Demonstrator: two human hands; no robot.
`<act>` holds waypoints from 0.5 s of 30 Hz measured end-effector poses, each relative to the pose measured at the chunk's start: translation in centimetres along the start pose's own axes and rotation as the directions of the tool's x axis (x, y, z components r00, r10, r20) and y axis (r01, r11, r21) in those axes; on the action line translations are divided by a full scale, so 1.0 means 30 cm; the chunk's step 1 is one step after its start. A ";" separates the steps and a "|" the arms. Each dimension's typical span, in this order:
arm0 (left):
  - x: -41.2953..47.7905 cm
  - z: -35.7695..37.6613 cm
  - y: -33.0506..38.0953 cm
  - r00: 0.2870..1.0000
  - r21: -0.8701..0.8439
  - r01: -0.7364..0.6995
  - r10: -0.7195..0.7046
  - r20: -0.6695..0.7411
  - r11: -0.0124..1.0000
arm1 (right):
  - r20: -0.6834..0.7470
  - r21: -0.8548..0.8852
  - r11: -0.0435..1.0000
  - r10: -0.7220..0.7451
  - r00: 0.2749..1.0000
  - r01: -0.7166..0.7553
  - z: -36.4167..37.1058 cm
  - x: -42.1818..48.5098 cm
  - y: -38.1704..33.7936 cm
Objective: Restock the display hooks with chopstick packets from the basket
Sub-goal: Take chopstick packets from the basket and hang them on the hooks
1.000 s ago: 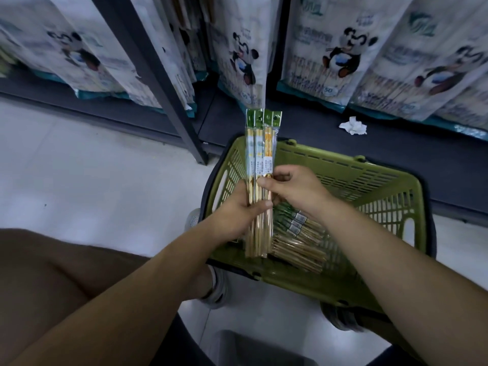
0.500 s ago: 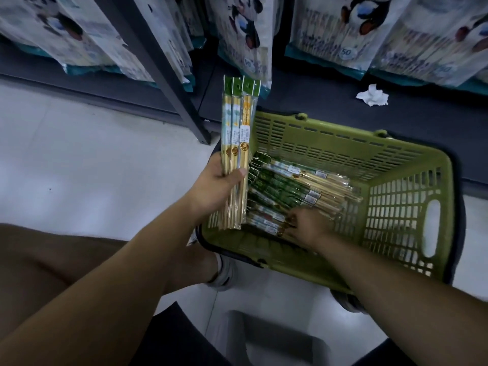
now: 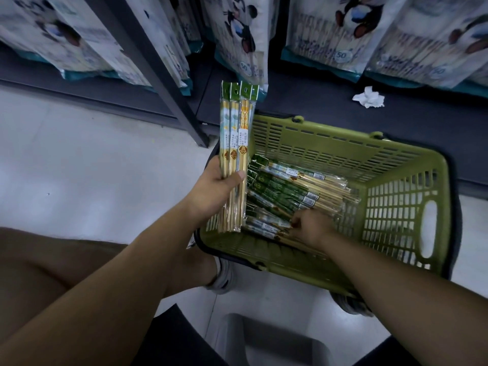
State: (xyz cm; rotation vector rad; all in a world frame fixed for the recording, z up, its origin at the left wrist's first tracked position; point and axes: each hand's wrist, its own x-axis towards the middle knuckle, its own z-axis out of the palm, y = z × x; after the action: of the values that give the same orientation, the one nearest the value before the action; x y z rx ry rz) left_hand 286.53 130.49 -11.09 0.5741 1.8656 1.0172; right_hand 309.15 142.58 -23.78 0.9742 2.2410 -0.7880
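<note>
My left hand [image 3: 215, 187] grips a bundle of chopstick packets [image 3: 235, 133] upright at the left rim of the green basket [image 3: 404, 207]; their green header cards point up. Inside the basket lies a pile of more chopstick packets [image 3: 285, 188], green-labelled ends toward the left. My right hand [image 3: 310, 228] is down in the basket at the near edge of the pile, fingers curled onto the packets there; whether it pinches one is hard to tell. No display hooks are in view.
The basket stands on a pale floor against a dark low shelf [image 3: 330, 101]. Large panda-print bags [image 3: 340, 27] hang above the shelf. A crumpled white tissue [image 3: 369, 96] lies on it. A dark slanted shelf post [image 3: 163, 83] stands left of the basket. My knees and shoes are near.
My right hand let go of the upright bundle and dropped into the basket onto the pile. The left hand kept the bundle and shifted slightly left.
</note>
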 end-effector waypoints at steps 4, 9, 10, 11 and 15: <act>-0.012 0.003 -0.006 1.000 -0.002 -0.004 0.004 0.002 1.000 | 0.019 -0.054 0.999 0.002 1.000 -0.001 0.015 0.001 -0.007; -0.015 0.003 -0.012 1.000 -0.019 0.002 -0.001 0.005 1.000 | 0.041 -0.037 0.999 -0.020 0.999 0.021 0.008 -0.001 -0.002; -0.012 0.004 -0.011 1.000 -0.026 0.006 -0.006 0.005 1.000 | 0.032 -0.013 1.000 -0.022 0.999 0.023 -0.008 0.000 0.001; -0.009 0.005 -0.010 1.000 -0.035 0.010 -0.010 0.006 0.999 | 0.020 0.012 1.000 -0.020 1.000 0.020 -0.030 -0.001 0.006; -0.005 0.007 0.003 1.000 -0.091 0.027 -0.028 -0.010 0.995 | -0.040 0.191 0.981 -0.016 0.999 0.024 -0.187 -0.009 0.025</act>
State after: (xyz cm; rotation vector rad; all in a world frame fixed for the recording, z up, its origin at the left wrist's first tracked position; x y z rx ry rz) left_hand 286.80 130.52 -10.98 0.4885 1.8215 1.0832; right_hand 308.43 146.82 -20.09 1.0645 2.2416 -1.0169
